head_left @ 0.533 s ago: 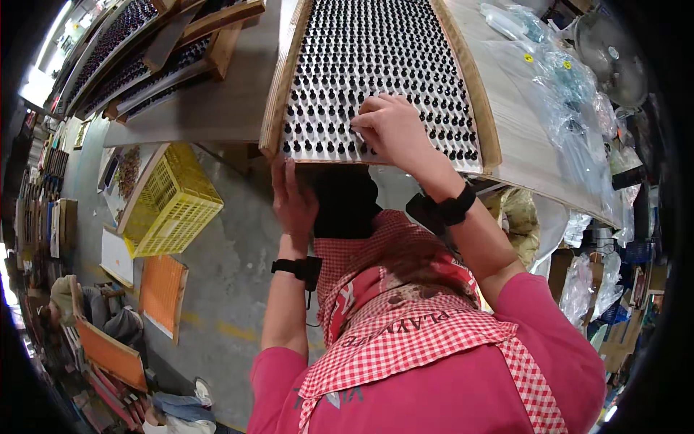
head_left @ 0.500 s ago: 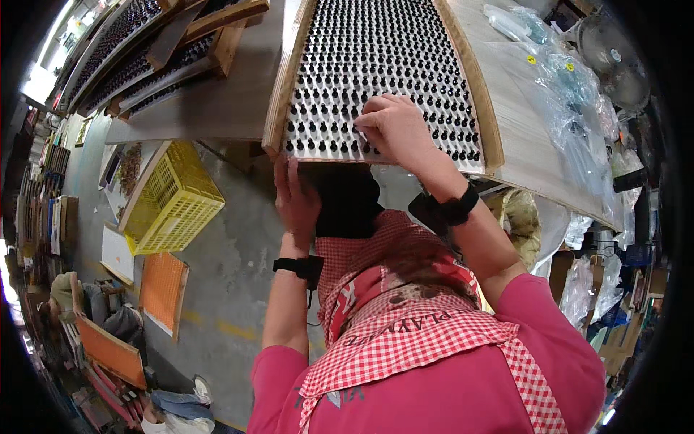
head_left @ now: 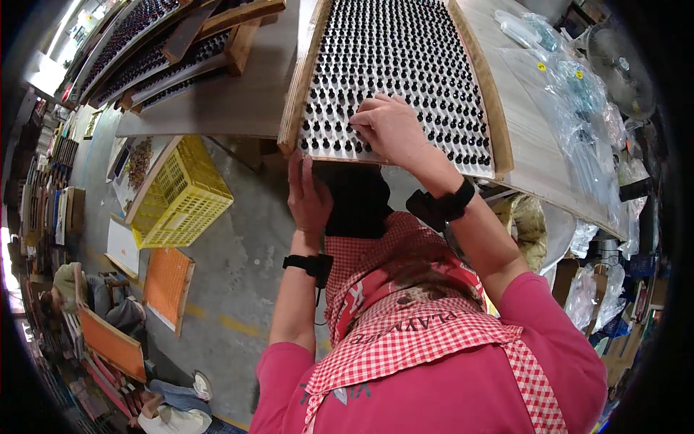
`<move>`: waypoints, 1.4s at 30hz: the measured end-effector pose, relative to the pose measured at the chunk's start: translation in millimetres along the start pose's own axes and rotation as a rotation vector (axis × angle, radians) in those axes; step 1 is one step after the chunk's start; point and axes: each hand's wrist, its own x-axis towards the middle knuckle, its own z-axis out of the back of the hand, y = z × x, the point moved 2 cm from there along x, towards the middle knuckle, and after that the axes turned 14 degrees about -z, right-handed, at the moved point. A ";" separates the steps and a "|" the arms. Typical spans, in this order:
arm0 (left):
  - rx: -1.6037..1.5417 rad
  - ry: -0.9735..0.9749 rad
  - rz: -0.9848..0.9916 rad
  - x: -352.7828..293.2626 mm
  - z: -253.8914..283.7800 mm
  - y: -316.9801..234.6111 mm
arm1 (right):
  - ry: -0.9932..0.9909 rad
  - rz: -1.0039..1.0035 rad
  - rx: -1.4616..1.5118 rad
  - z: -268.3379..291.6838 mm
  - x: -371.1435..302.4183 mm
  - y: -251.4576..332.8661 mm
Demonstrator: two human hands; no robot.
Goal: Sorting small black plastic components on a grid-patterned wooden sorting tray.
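A long white tray (head_left: 329, 150) with wooden side rails holds dense rows of small black knob-shaped pieces (head_left: 390, 58), each standing upright. My right hand (head_left: 394, 130) is over its near rows, thumb and forefinger pinched on one small black piece; the fingers partly cover it. Below the tray's near left corner is my left hand (head_left: 309, 199), its fingers stretched upward and their tips against the front edge. It holds nothing that I can see.
Similar filled trays (head_left: 166, 76) and wooden bars lie at the left of the table. Clear plastic bags (head_left: 571, 87) cover its right side, near a fan (head_left: 620, 65). A yellow crate (head_left: 181, 202) and an orange panel (head_left: 168, 286) stand on the floor; other people are at lower left.
The whole view has shifted slightly, so the tray appears farther right. Relative to the tray, my right hand has moved a little left along the near rows. My left hand stays at the front edge.
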 end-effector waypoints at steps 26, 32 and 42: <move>0.003 -0.009 0.043 -12.5 -9.7 7.7 | -0.115 0.134 -0.016 -17.8 20.7 39.2; -0.042 0.016 0.012 -6.6 -6.0 6.4 | -0.194 -0.231 -0.145 79.1 -27.6 -60.4; -0.005 -0.011 -0.007 -7.3 -8.3 7.6 | -0.029 -0.550 -0.387 92.1 -69.6 -141.7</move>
